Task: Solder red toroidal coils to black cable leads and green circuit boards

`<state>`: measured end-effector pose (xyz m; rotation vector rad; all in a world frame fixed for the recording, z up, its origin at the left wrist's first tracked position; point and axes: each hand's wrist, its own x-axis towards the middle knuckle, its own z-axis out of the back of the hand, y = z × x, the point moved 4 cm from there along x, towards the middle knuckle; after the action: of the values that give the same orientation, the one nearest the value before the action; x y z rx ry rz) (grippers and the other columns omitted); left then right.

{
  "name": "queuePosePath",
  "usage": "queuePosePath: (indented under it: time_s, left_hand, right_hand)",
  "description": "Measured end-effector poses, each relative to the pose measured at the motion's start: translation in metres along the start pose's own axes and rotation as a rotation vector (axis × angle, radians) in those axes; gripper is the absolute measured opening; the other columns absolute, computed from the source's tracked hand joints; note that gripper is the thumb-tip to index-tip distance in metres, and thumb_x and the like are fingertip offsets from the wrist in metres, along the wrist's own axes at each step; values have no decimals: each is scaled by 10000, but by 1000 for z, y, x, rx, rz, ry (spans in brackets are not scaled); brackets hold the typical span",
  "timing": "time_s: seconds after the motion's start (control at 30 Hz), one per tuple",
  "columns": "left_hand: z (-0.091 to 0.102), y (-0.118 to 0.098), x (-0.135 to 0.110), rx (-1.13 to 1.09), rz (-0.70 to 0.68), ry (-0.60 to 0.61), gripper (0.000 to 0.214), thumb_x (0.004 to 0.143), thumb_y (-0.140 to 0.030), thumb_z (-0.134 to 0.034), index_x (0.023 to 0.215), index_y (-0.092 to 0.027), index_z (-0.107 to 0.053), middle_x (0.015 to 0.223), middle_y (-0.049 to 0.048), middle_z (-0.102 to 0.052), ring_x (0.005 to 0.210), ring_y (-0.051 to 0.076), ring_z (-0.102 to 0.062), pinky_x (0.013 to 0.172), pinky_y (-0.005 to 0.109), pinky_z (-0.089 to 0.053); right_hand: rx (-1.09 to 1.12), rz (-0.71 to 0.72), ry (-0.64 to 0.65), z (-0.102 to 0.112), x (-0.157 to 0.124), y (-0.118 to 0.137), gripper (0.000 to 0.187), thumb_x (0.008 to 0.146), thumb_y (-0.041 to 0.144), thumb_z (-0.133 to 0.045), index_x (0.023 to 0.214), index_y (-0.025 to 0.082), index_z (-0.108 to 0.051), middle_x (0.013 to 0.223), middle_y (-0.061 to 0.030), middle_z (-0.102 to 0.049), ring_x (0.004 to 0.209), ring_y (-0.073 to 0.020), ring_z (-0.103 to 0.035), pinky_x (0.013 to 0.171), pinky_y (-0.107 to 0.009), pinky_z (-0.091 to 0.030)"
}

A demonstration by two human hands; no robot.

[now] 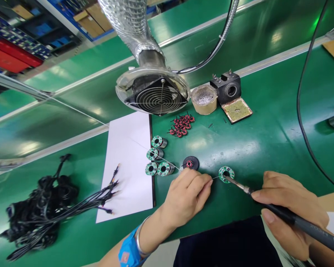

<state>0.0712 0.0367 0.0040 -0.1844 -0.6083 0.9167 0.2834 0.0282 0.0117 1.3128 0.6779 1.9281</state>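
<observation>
Pinched in the fingers of my left hand (185, 194) is a thin strand of solder wire (215, 177); its end reaches toward a round green circuit board (226, 174). My right hand (292, 211) grips a soldering iron (284, 213) by its black handle, and the tip rests on or just over that board. Just beyond my left fingers lies a black disc (193, 163) with a small red-wound ring coil (189, 164) on it. Several metal cylinders topped with green ring boards (165, 168) stand left of my left hand.
A pile of red coils (181, 125) lies farther back. Behind it are a soldering stand (229, 89) with a sponge tray (237, 110) and a tub (204, 99). A fume extractor fan (160, 96) hangs overhead. Black cables (52, 207) overlap a white sheet (125, 159) at left.
</observation>
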Motion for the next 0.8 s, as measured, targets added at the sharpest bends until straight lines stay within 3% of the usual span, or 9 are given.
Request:
queuePosePath:
  time_s: [0.6,0.8]
  left_hand:
    - [1,-5,3,92,-26,21,52,920,-120,-568,939,-163,-590,715,23,-623,639,146,-543,595,267,-474]
    - [-1,-6,3,103,-35,35,52,921,-119,-567,941,-160,-592,709,18,-612,633,143,-532,584,259,-465]
  right_hand:
    - [-66,47,106,1,3,7,298,721,73,-536,988,157,-636,721,-44,-603,623,-188,-583,622,-401,-511]
    - [-90,57,83,1,7,11,284,719,71,-523,961,166,-638,682,-34,-597,588,-182,-576,585,-383,-507]
